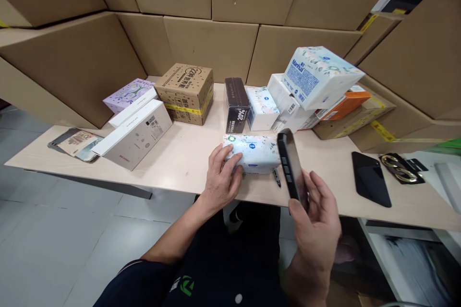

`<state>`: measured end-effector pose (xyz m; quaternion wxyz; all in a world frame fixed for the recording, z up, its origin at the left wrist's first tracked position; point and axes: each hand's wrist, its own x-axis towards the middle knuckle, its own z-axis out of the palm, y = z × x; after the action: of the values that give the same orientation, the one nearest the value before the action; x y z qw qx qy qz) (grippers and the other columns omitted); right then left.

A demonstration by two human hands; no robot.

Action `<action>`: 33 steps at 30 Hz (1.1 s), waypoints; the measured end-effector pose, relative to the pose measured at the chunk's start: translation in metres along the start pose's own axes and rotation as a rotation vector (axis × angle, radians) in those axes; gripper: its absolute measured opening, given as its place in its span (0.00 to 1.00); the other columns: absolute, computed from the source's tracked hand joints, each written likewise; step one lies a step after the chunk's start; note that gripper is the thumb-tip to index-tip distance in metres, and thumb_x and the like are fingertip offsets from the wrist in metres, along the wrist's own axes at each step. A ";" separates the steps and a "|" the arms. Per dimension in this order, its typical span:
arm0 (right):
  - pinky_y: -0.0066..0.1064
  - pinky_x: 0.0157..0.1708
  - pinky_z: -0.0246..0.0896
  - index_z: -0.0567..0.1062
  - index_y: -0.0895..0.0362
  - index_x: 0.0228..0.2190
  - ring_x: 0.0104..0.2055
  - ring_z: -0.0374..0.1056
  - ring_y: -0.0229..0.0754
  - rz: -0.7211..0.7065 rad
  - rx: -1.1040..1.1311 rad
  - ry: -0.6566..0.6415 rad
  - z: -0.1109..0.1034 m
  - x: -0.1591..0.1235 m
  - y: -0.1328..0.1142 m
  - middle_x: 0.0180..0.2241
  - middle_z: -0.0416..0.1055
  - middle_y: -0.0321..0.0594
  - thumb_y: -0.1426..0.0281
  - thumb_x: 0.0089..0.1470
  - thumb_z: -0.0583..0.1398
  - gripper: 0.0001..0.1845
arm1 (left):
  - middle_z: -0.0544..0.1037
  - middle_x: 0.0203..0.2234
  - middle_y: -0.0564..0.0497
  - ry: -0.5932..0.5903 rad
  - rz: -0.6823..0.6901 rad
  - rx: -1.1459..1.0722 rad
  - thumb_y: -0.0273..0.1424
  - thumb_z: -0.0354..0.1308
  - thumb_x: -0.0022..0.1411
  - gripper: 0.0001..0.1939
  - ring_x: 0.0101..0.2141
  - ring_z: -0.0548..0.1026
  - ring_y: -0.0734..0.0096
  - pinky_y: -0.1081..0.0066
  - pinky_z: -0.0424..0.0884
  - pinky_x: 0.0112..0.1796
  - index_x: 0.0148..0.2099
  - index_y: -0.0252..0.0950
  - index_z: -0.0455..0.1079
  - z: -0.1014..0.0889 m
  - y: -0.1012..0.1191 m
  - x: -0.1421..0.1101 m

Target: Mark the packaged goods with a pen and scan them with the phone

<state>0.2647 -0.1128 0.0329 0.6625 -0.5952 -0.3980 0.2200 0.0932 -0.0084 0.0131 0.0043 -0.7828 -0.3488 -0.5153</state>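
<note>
My right hand (317,220) grips a black smartphone (293,168) in a thick case, held upright and tilted above the desk's front edge. Its side buttons face left, and its screen shows only at a steep angle. My left hand (223,175) is closed over the left end of a pale blue, flower-printed tissue pack (257,153) lying near the front edge. The phone covers the pack's right end from view. A small dark pen-like object (276,177) sticks out below the pack; the rest of it is hidden.
Behind the pack stand a dark brown box (236,103) and another tissue pack (262,108). A large Manhua tissue pack (320,76) tops the boxes at right. At left are a brown carton (187,93), white box (135,136) and banknotes (79,144). A black phone (370,177) lies right.
</note>
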 end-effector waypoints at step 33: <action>0.55 0.62 0.60 0.64 0.51 0.62 0.64 0.62 0.54 -0.354 -0.441 -0.143 0.029 0.002 0.004 0.61 0.65 0.48 0.65 0.53 0.66 0.37 | 0.67 0.55 0.40 0.007 0.071 -0.209 0.23 0.54 0.62 0.32 0.58 0.68 0.53 0.44 0.69 0.57 0.68 0.42 0.58 -0.008 0.000 0.001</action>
<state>0.2439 -0.0929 0.0288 0.5154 -0.6293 -0.5795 0.0504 0.0871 -0.0108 0.0174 -0.0581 -0.7888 -0.2651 -0.5514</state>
